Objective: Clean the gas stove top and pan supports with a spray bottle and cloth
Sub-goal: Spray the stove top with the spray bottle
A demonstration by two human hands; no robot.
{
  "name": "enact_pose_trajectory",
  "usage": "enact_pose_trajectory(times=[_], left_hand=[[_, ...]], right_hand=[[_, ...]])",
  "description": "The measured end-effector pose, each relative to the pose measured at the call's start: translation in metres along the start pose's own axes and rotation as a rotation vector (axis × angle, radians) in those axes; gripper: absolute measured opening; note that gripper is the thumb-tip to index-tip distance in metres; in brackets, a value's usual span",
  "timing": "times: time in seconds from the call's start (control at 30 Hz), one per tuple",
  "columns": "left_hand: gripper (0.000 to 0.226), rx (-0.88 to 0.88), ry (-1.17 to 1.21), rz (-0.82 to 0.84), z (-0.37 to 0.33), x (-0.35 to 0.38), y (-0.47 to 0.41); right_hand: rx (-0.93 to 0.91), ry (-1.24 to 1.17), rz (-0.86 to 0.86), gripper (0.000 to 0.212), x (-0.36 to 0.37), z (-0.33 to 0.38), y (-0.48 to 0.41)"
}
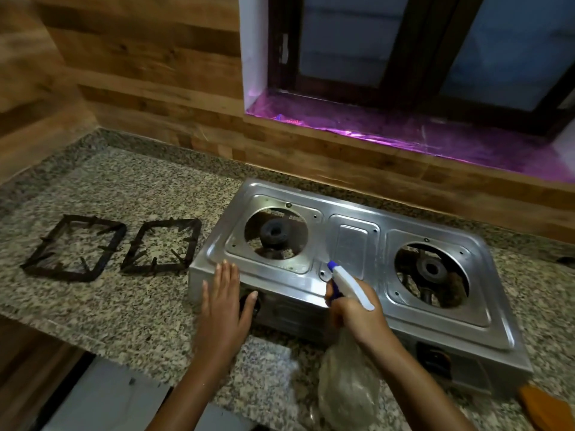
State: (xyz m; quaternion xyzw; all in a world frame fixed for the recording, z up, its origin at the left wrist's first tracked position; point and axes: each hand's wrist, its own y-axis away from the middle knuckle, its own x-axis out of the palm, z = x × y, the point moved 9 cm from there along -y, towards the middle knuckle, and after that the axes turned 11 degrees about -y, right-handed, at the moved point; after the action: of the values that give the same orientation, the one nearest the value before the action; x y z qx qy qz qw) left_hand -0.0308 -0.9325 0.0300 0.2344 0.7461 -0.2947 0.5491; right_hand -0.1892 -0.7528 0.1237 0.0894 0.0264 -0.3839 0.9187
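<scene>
- Right hand [357,315] grips the clear plastic spray bottle [345,377], white nozzle over the stove top.
- Left hand [225,295] lies open, flat on the steel stove [351,244] front-left edge.
- Two black square pan supports [74,247] rest left on the speckled granite bench [130,306].

Gas stove [351,253] sprayed on granite table [130,293].
A spray bottle [348,283] is gripped by the right hand [357,315]; the left hand [225,301] is laid flat on the stove's front corner; two pan supports [116,247] are set aside.

granite counter [130,194], stove [348,275], two pan supports [161,245]
</scene>
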Motion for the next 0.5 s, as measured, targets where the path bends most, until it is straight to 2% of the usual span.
enact_pose_trajectory(times=[0.03,0.17,0.23,0.33,0.43,0.5], left_hand=[[0.075,0.014,-0.001,0.001,-0.004,0.000,-0.001],[0.075,0.104,0.009,-0.001,-0.033,0.002,-0.004],[0.073,0.155,0.013,0.003,-0.049,0.005,-0.004],[0.070,0.239,0.012,-0.003,-0.078,0.011,-0.005],[0.068,0.327,0.002,0.013,-0.113,0.019,-0.004],[0.067,0.394,-0.012,0.028,-0.135,0.023,-0.002]], right_hand=[[0.008,-0.023,-0.021,0.009,-0.005,-0.002,0.001],[0.035,-0.040,-0.071,0.010,-0.032,-0.008,0.005],[0.046,-0.040,-0.133,0.023,-0.053,-0.014,0.011],[0.062,-0.069,-0.235,0.013,-0.081,-0.024,0.023],[0.103,-0.123,-0.340,0.015,-0.116,-0.038,0.040],[0.127,-0.131,-0.398,0.010,-0.138,-0.043,0.051]])
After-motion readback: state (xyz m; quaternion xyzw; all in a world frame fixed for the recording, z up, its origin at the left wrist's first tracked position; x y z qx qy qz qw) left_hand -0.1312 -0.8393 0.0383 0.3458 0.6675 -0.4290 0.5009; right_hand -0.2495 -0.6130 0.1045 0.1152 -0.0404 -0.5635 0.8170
